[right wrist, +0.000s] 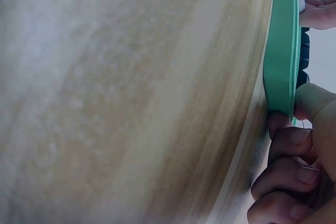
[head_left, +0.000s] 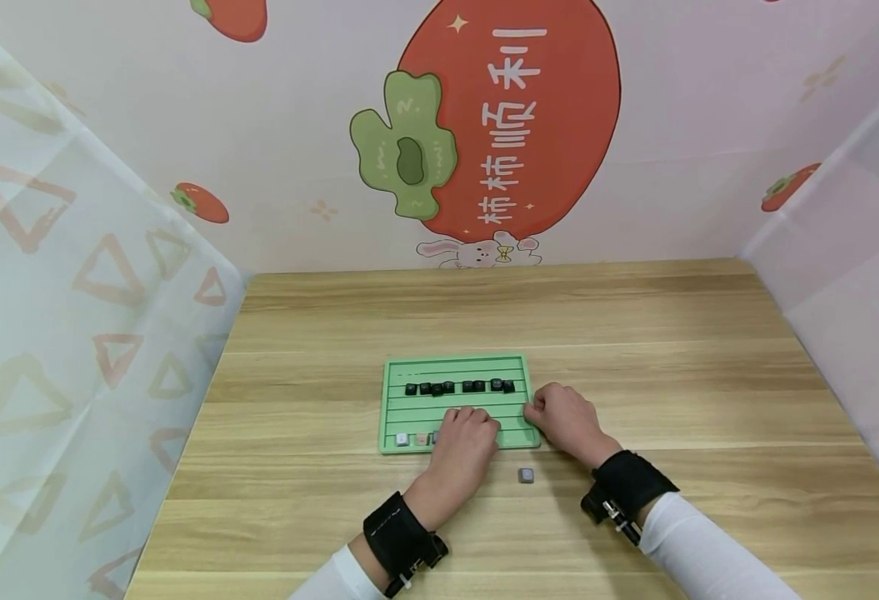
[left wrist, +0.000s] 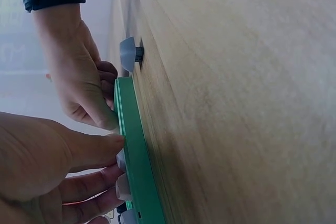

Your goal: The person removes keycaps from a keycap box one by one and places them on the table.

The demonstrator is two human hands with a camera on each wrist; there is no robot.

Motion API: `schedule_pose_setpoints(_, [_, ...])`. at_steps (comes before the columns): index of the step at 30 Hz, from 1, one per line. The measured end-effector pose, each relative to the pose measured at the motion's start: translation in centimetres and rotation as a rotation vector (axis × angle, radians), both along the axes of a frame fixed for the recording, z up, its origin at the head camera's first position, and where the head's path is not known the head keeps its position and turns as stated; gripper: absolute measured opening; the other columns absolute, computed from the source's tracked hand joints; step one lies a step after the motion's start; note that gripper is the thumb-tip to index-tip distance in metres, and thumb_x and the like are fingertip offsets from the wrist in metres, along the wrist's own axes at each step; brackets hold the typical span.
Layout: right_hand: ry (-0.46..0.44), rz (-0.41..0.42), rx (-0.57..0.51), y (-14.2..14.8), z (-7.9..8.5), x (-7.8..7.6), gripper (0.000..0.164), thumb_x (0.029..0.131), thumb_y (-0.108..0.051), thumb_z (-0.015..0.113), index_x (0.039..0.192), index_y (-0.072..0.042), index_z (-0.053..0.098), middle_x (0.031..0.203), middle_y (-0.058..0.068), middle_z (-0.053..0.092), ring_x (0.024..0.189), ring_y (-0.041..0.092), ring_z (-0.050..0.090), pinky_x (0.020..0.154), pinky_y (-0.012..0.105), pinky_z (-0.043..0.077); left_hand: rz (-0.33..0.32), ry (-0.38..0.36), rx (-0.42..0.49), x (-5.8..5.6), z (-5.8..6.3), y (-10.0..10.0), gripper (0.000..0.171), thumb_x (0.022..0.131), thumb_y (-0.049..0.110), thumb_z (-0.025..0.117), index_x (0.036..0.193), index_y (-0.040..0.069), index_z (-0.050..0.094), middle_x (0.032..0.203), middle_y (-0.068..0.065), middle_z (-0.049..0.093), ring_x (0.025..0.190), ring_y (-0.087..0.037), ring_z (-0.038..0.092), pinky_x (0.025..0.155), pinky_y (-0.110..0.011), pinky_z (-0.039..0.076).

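Left hand: down over the front of the board it went to work, this left hand [head_left: 463, 446], thumb and fingertip pinched together on a pale grey keycap [left wrist: 121, 160].
Right hand: firm at the other side, the right hand [head_left: 568, 423] had its thumb and curled forefinger clamped on the right edge of the board.
Green board: there lay the green board [head_left: 409, 412], flat on the wooden table [head_left: 297, 492], its ridges running crosswise.
Front row: a white keycap [head_left: 402, 439] sat at the left end, a pinkish keycap [head_left: 422, 439] beside it, and the pinched 1 came next, partly behind the left hand.
Back row: 8 black keycaps [head_left: 437, 389] stood in a broken line, some touching, gaps between the groups.
Loose keycap: 1 grey keycap [head_left: 526, 476] rested on the table, just off the board's front right corner.
Wrists: black straps [head_left: 397, 537] circled both, white sleeves [head_left: 709, 550] behind.
Backdrop: a big red fruit print [head_left: 574, 108] filled the far wall.
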State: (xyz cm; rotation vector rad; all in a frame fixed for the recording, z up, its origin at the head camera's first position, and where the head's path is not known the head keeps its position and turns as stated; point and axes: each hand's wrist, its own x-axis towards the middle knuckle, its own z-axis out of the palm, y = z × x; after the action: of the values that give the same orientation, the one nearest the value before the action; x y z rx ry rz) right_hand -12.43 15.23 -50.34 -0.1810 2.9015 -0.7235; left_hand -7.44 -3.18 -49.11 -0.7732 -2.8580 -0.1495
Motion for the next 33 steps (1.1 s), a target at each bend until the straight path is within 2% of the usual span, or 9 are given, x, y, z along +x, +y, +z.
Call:
schedule_pose_setpoints(8, [-0.002,-0.002,-0.004,-0.06,0.14,0.08,0.038,0.08,-0.025,0.06,0.051,-0.014,0.037,0.05,-0.006,0.029,0.048,0.012,0.032,0.045,0.027,0.021,0.003,-0.017,-0.013,0.02,0.09,0.09,0.014,0.082,0.008,0.064,0.085,0.019,0.073,0.085,0.003,0.064,0.08,-0.016,0.056,0.07,-0.033,0.04])
schedule_pose_setpoints(22, [0.007,0.009,-0.007,-0.01,0.13,0.06,0.039,0.081,-0.025,0.06,0.052,-0.015,0.035,0.05,-0.006,0.027,0.047,0.012,0.03,0.045,0.027,0.021,0.001,-0.042,-0.042,-0.06,0.04,0.11,0.017,0.082,0.009,0.064,0.091,0.02,0.073,0.089,0.004,0.064,0.082,-0.016,0.055,0.07,-0.032,0.041])
schedule_pose_setpoints(33, [0.006,0.003,-0.018,0.14,-0.18,-0.02,0.037,0.079,-0.024,0.058,0.051,-0.015,0.036,0.049,-0.007,0.027,0.047,0.011,0.03,0.045,0.028,0.021,-0.009,-0.014,-0.016,-0.05,0.18,0.11,0.016,0.081,0.009,0.065,0.089,0.021,0.073,0.087,0.005,0.064,0.08,-0.015,0.055,0.067,-0.03,0.04])
